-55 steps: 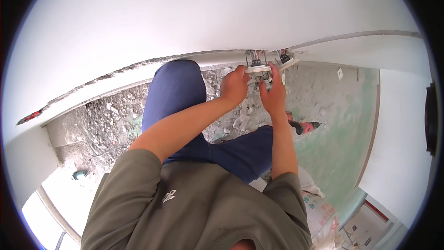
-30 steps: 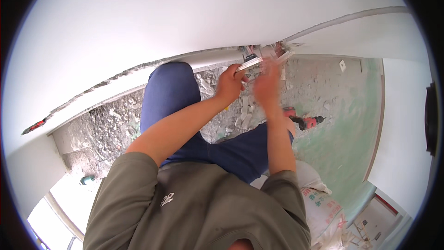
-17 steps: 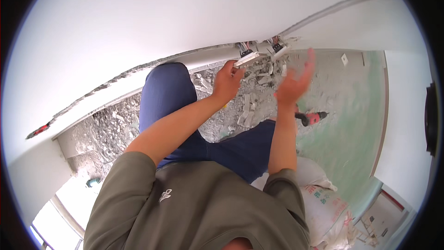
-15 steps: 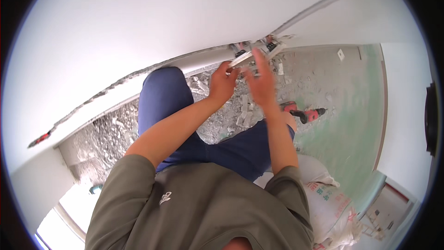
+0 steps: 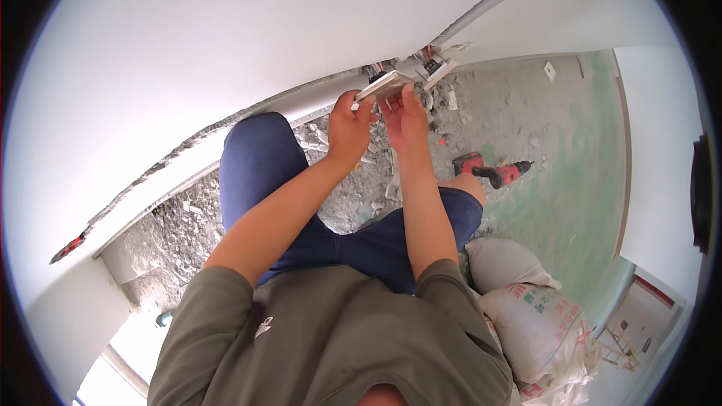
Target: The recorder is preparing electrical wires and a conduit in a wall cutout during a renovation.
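Your plate [image 5: 389, 84] is white-edged, your shirt [image 5: 338, 331] olive-grey, your shorts [image 5: 259, 162] navy, the drill [image 5: 505, 175] red-and-black, the floor [image 5: 553, 150] green-blotched grey.

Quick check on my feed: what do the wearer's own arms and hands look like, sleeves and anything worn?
The left hand and right hand are ungloved, with no watch or wristband visible. The left sleeve and right sleeve are short, plain and dark olive-grey, leaving the forearms uncovered.

From the right hand [image 5: 406, 122], the wall [image 5: 263, 30] blocks twelve o'clock, an unheld plate [image 5: 441, 75] one, the drill [image 5: 504, 175] four, the left hand [image 5: 350, 131] nine; floor [image 5: 519, 116] gives room at three.
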Demonstrator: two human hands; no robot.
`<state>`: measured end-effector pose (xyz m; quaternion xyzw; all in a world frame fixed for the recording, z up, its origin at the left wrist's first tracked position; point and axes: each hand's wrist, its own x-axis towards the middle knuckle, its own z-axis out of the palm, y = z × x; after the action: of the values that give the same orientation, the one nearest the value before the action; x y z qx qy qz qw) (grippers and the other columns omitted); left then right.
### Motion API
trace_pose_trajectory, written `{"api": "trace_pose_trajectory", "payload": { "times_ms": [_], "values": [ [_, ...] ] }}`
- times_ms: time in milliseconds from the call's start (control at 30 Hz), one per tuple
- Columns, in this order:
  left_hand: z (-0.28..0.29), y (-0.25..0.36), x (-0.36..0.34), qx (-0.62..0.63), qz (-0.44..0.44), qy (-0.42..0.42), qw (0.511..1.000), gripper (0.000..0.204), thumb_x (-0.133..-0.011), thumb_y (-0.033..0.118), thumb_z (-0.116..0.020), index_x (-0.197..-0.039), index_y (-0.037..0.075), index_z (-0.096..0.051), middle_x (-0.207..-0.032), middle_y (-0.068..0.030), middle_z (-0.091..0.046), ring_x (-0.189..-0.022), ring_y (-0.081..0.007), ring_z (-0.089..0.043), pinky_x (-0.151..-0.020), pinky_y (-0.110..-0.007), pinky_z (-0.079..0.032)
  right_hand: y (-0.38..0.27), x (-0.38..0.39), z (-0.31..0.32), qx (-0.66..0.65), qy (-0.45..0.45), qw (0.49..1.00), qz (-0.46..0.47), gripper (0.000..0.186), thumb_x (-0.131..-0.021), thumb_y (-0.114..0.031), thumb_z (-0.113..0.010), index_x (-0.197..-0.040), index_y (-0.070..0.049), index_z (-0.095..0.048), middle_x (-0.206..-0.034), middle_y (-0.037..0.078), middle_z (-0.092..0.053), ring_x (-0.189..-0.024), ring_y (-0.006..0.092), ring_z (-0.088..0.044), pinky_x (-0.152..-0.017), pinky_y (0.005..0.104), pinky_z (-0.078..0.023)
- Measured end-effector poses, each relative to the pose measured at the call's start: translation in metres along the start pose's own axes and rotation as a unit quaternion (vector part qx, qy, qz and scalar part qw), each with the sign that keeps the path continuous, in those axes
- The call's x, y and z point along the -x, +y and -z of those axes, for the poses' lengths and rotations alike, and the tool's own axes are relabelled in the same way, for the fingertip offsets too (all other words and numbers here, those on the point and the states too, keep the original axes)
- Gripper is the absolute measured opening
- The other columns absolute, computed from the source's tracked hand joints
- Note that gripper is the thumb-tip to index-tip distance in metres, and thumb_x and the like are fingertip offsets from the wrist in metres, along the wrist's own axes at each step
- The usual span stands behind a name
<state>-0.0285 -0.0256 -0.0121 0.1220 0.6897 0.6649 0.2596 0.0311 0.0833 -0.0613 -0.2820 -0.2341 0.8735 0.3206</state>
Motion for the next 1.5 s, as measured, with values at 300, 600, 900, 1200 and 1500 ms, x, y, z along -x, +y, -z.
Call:
{"api": "trace_pose_trajectory", "payload": {
  "times_ms": [300, 600, 900, 1200, 1500],
  "values": [
    [0.0, 0.004, -0.004, 0.053, 0.003, 0.004, 0.999, 0.022, -0.093, 0.011, -0.064, -0.107, -0.002, -0.054, -0.098, -0.0104, -0.064, -0.066, -0.0136, -0.066, -0.057, -0.025, -0.049, 0.004, -0.011, 0.003, -0.008, -0.078, 0.997, -0.01, 0.038, -0.091, -0.035, -0.069, -0.112, -0.005, -0.06, -0.108, 0.005, -0.064, -0.101, 0.0164, -0.06, -0.093, 0.035, -0.048],
    [0.0, -0.005, -0.005, -0.032, 0.014, -0.01, 0.999, 0.015, -0.091, 0.009, -0.064, -0.101, 0.003, -0.054, -0.084, -0.008, -0.064, -0.061, -0.0123, -0.064, -0.053, -0.027, -0.047, -0.025, 0.031, 0.003, 0.325, 0.041, 0.943, 0.053, 0.035, -0.092, -0.027, -0.068, -0.115, -0.002, -0.059, -0.102, 0.005, -0.064, -0.095, 0.0182, -0.059, -0.083, 0.031, -0.047],
    [0.005, -0.012, -0.014, -0.088, 0.001, -0.02, 0.996, 0.016, -0.089, 0.014, -0.067, -0.089, 0.005, -0.053, -0.07, -0.0102, -0.063, -0.059, -0.0181, -0.061, -0.054, -0.034, -0.047, -0.012, 0.037, -0.034, 0.366, 0.038, 0.913, 0.177, 0.066, -0.085, -0.026, -0.077, -0.133, 0.003, -0.043, -0.117, 0.012, -0.057, -0.106, 0.0169, -0.055, -0.088, 0.0308, -0.047],
    [0.008, -0.023, -0.015, -0.127, -0.075, -0.011, 0.989, 0.014, -0.09, 0.012, -0.066, -0.086, 0.004, -0.055, -0.062, -0.0048, -0.058, -0.048, -0.0091, -0.053, -0.043, -0.028, -0.04, -0.006, 0.03, -0.065, 0.284, 0.059, 0.955, 0.063, 0.061, -0.076, -0.018, -0.084, -0.12, 0.003, -0.047, -0.11, 0.01, -0.06, -0.096, 0.0165, -0.061, -0.083, 0.0305, -0.05],
    [0.005, 0.002, -0.008, -0.241, -0.049, -0.032, 0.969, 0.018, -0.084, 0.018, -0.07, -0.086, 0.004, -0.059, -0.072, -0.0156, -0.064, -0.058, -0.0291, -0.061, -0.055, -0.04, -0.046, -0.004, 0.014, -0.044, 0.349, 0.086, 0.932, 0.052, 0.039, -0.078, -0.023, -0.075, -0.101, 0.003, -0.058, -0.088, 0.007, -0.064, -0.076, 0.0131, -0.061, -0.069, 0.0265, -0.047]
  ]
}}
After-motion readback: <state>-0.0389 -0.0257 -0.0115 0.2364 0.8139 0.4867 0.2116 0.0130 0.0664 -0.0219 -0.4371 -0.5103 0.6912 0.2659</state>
